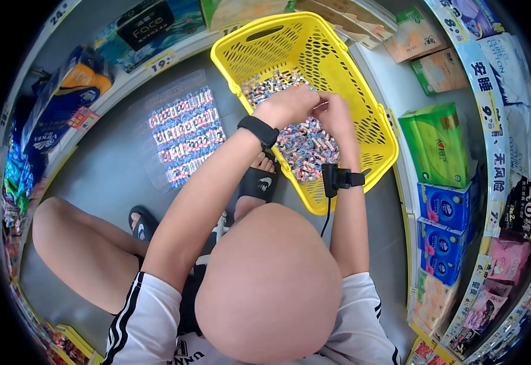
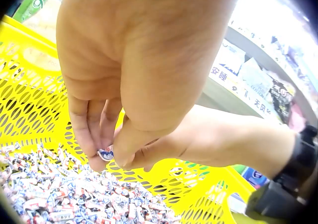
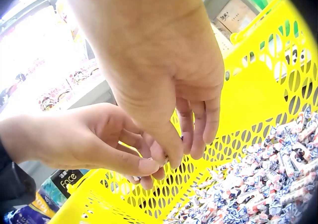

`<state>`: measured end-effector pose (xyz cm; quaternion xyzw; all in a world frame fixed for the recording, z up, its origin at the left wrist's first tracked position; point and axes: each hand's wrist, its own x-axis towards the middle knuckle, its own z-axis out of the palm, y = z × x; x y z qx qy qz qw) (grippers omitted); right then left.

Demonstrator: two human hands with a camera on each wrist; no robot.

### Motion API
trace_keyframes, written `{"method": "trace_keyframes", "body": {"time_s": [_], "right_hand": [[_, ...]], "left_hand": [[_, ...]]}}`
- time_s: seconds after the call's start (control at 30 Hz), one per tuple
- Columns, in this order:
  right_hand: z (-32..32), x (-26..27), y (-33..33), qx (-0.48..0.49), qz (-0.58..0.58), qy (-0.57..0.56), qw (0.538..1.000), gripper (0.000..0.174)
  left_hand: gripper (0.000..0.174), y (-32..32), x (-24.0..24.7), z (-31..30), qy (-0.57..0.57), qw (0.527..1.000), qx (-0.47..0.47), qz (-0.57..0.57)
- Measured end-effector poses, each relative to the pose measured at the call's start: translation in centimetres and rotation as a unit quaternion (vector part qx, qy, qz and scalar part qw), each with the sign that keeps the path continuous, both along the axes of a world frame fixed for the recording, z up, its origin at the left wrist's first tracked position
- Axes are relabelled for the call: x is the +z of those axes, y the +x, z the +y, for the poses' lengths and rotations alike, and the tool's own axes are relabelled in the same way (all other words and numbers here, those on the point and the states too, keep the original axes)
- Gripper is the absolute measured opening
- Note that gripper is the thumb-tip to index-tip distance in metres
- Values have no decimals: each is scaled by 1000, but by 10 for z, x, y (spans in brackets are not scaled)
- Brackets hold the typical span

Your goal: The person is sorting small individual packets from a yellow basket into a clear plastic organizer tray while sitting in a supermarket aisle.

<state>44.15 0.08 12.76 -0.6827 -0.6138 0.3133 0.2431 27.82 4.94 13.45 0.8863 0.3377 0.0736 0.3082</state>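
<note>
Both hands meet over a yellow plastic basket (image 1: 366,137) holding a heap of small wrapped candies (image 1: 308,152) in white, blue and red paper. My left hand (image 1: 287,104) pinches a wrapped candy (image 2: 105,154) between thumb and fingertips. From the other side, my right hand (image 1: 336,118) pinches at the same small candy, its thumb right against the left fingertips in the right wrist view. Much of that candy is hidden behind fingers. On the floor left of the basket, more wrapped candies (image 1: 186,137) lie in neat rows on a clear sheet.
Shelves with tissue packs stand close on both sides, including a green pack (image 1: 436,146) and blue packs (image 1: 442,207) at the right. A boxed tissue pack (image 1: 147,27) sits on the far-left shelf. A sandalled foot (image 1: 258,182) is beside the basket.
</note>
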Motion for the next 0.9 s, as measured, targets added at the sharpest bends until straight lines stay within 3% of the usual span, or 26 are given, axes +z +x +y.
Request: {"method": "trace_keyframes", "body": {"time_s": [0.17,0.3,0.4,0.57,0.67,0.9], "right_hand": [[-9,21,-17,30,-49,58,997,25],[-14,32,-25,75,-94,129,984,26],[-16,44,-38,95,-107,117,983,24],[-24,61,-70,147,-181,159,959,17],[-25,73,-90,165,-176,173,955,18],[-15,76,-130,237,-115,168,950,20]], "left_hand": [[41,-25,14,-18,26,998,10,-48],[34,-47,26,-36,71,992,59,-86],[24,-63,35,-47,97,987,86,-98],[26,-95,27,-63,139,968,132,-159],[22,-114,30,-72,180,947,146,-222],[24,-156,42,-88,150,945,215,-195]]}}
